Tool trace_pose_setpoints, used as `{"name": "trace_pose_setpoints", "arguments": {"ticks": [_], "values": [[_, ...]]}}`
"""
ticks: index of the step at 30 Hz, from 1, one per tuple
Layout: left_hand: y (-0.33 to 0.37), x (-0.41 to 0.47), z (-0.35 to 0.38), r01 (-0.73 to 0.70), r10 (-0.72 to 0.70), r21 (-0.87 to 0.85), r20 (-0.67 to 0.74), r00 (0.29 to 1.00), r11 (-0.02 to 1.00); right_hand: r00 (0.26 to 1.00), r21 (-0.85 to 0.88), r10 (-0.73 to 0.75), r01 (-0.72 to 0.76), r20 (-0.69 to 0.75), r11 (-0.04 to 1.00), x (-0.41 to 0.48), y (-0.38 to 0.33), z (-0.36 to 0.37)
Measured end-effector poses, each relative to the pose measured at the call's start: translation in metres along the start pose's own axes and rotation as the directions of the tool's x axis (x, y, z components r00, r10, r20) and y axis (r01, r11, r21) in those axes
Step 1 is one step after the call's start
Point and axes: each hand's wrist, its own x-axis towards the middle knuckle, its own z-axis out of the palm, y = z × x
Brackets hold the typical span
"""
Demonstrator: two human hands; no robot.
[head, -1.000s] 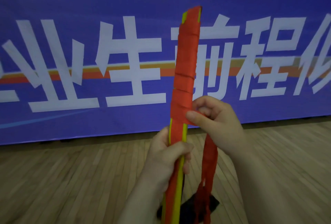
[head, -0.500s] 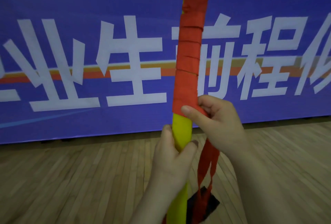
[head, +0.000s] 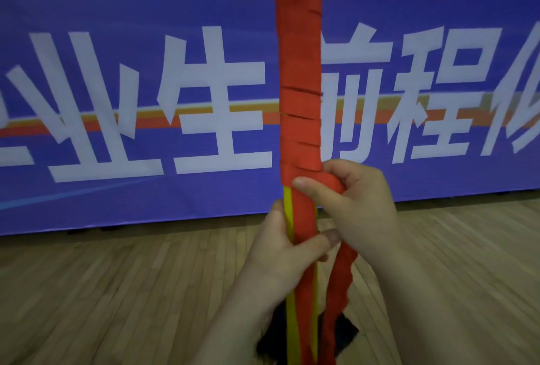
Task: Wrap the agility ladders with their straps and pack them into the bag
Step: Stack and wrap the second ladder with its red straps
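On my feed, the far left is a blue banner (head: 117, 14) with big white characters, hung above a wooden floor (head: 87, 291). Toward the middle, the left hand (head: 280, 259) grips the folded agility ladder (head: 288, 212), fingers curled round its back and thumb laid across the front. The ladder stands upright in that grip, its yellow rungs bundled flat and its top reaching the upper edge of my view. A red strap (head: 299, 72) is wound round it in overlapping turns, from the top down to just above the left hand. Just right of the bundle, the right hand (head: 359, 207) pinches the strap's lowest turn between thumb and curled fingers, against the ladder. The strap's loose tail (head: 339, 283) hangs below that hand. Under it a dark object (head: 344, 335) lies on the floor; I can't tell whether it is the bag.
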Motion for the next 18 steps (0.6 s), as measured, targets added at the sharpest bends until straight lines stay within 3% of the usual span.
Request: {"name": "trace_pose_setpoints", "arguments": {"ticks": [2, 3, 5, 7, 8, 10, 12, 14, 16, 18], "values": [[-0.003, 0.0, 0.0, -0.027, 0.029, 0.019, -0.089, 0.996, 0.999, 0.998, 0.017, -0.04, 0.039, 0.043, 0.999, -0.003, -0.001, 0.003], [-0.005, 0.0, -0.004, -0.003, -0.001, -0.05, -0.088, 0.996, 0.999, 0.994, 0.09, -0.037, 0.028, 0.104, 0.996, -0.003, 0.0, 0.002], [-0.005, -0.002, -0.014, 0.102, -0.054, -0.348, 0.144, 0.988, 0.932, 0.968, 0.254, 0.005, -0.071, 0.253, 0.965, -0.001, 0.005, -0.006], [-0.005, -0.003, -0.019, 0.268, 0.056, -0.569, 0.487, 0.872, 0.778, 0.89, 0.31, 0.003, -0.162, 0.456, 0.937, 0.0, 0.008, -0.011], [-0.005, -0.005, -0.019, 0.321, 0.118, -0.594, 0.581, 0.805, 0.737, 0.842, 0.333, -0.022, -0.189, 0.539, 0.924, -0.001, 0.008, -0.012], [-0.005, -0.007, -0.015, 0.336, 0.145, -0.58, 0.629, 0.764, 0.742, 0.808, 0.427, -0.051, -0.256, 0.587, 0.867, -0.006, 0.001, -0.011], [-0.002, -0.008, -0.01, 0.329, 0.034, -0.518, 0.572, 0.819, 0.79, 0.886, 0.504, -0.028, -0.236, 0.462, 0.831, -0.008, -0.005, -0.009], [-0.001, -0.005, -0.005, 0.23, -0.111, -0.343, 0.334, 0.936, 0.911, 0.971, 0.443, 0.019, -0.126, 0.239, 0.887, -0.007, -0.006, -0.007], [-0.004, 0.001, -0.001, 0.059, -0.057, -0.092, 0.026, 0.998, 0.994, 1.0, 0.211, -0.003, 0.0, 0.018, 0.977, -0.004, -0.003, -0.004], [-0.005, 0.003, 0.003, -0.044, 0.042, -0.018, -0.103, 0.994, 0.999, 0.996, 0.045, -0.066, 0.068, -0.055, 0.997, -0.005, -0.002, -0.001]]}}
